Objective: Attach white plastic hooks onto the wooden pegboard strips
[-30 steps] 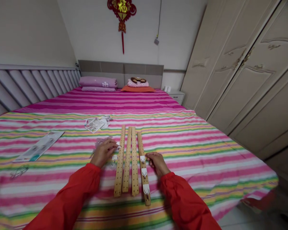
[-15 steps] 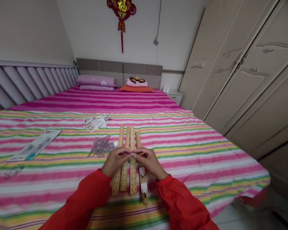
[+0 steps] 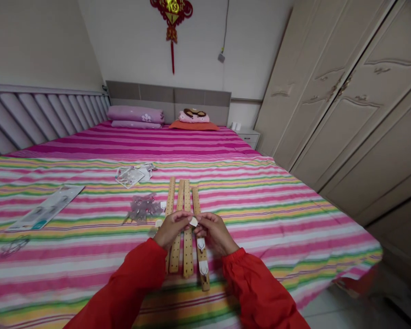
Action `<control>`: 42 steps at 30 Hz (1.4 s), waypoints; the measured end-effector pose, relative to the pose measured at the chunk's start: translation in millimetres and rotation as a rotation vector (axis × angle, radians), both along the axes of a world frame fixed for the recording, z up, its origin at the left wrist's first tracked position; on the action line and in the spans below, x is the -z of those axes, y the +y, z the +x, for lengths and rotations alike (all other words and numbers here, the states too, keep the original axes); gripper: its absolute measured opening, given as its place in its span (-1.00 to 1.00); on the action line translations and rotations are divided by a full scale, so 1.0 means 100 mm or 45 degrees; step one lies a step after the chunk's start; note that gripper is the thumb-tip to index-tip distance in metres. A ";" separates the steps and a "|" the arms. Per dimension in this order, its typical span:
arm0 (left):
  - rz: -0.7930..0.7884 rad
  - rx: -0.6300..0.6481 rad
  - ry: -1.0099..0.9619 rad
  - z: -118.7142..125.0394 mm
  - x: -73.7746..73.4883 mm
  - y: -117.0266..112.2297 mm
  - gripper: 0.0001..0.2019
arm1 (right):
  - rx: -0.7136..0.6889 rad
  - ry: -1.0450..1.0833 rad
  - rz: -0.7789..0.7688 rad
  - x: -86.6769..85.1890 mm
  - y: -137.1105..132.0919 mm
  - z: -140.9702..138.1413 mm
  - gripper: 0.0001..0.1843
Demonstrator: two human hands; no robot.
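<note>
My left hand [image 3: 175, 227] and my right hand [image 3: 214, 230] meet over several long wooden strips dotted with small holes. Pinched between the fingertips of both is a small white adhesive hook [image 3: 193, 222], seen as a pale square; its metal part is hidden. Below my right hand, the rightmost wooden strip [image 3: 196, 201] carries two white hooks, the upper [image 3: 201, 245] and the lower [image 3: 203, 268]. Left of the strips lies a loose white hook [image 3: 163, 205]. A small pale piece [image 3: 158, 223] shows beside my left hand. The leftmost strip [image 3: 170, 194] is partly covered by that hand.
Crumpled clear plastic packaging [image 3: 143, 209] lies left of the strips, with more packets [image 3: 132, 176] behind. A long package [image 3: 48, 208] and a thin clear item [image 3: 15, 245] rest further left on the striped bed cover [image 3: 277, 214]. Wardrobes [image 3: 356, 105] stand at the right.
Both hands have turned, so the hook's pale square face now shows between the fingertips. My left hand has shifted slightly right, uncovering the small pale piece beside it.
</note>
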State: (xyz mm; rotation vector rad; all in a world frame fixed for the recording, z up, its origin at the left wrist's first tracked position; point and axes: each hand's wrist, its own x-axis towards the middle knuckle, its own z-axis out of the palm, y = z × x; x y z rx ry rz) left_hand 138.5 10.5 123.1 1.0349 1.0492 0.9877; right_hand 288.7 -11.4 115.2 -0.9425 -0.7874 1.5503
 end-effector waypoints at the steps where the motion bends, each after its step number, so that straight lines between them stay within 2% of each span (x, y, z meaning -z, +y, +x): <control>1: -0.080 -0.036 -0.076 0.01 0.02 -0.01 -0.76 | 0.011 0.025 0.005 0.00 0.00 0.01 -0.67; 4: -0.312 -0.123 -0.298 0.06 0.05 -0.04 -0.88 | 0.016 0.083 0.041 0.01 0.01 0.03 -0.67; 6: -0.385 -0.119 -0.419 0.08 0.05 -0.07 -0.90 | 0.007 0.090 0.070 0.01 0.02 0.04 -0.66; 10: -0.421 -0.090 -0.581 0.15 0.00 -0.14 -0.82 | 0.041 0.090 0.066 0.05 0.02 0.05 -0.72; 14: -0.457 -0.079 -0.656 0.20 -0.06 -0.18 -0.79 | 0.045 -0.023 0.087 0.08 0.04 0.05 -0.70; 18: -0.465 -0.189 -0.719 0.21 -0.09 -0.16 -0.78 | -0.019 -0.125 0.145 0.06 0.06 0.06 -0.68; 22: -0.490 -0.260 -0.694 0.19 -0.06 -0.13 -0.82 | -0.010 -0.164 0.205 0.04 0.07 0.07 -0.73; 27: -0.468 -0.204 -0.685 0.22 -0.05 -0.12 -0.87 | -0.053 -0.091 0.201 -0.01 0.06 0.05 -0.66; 30: -0.419 -0.220 -0.631 0.26 -0.06 -0.12 -0.88 | 0.013 -0.125 0.235 -0.03 0.07 0.02 -0.67; 34: -0.273 -0.310 -0.466 0.30 -0.08 -0.13 -0.87 | 0.162 -0.375 0.388 -0.03 0.07 0.00 -0.77; 37: -0.159 -0.284 -0.374 0.30 -0.07 -0.15 -0.79 | 0.340 -0.719 0.600 -0.03 0.04 -0.01 -0.85; 39: -0.089 -0.233 -0.340 0.30 -0.04 -0.14 -0.71 | 0.391 -0.875 0.693 -0.04 0.01 -0.02 -0.86; 42: -0.088 -0.216 -0.336 0.28 0.01 -0.09 -0.70 | 0.357 -0.822 0.666 -0.06 0.01 -0.02 -0.85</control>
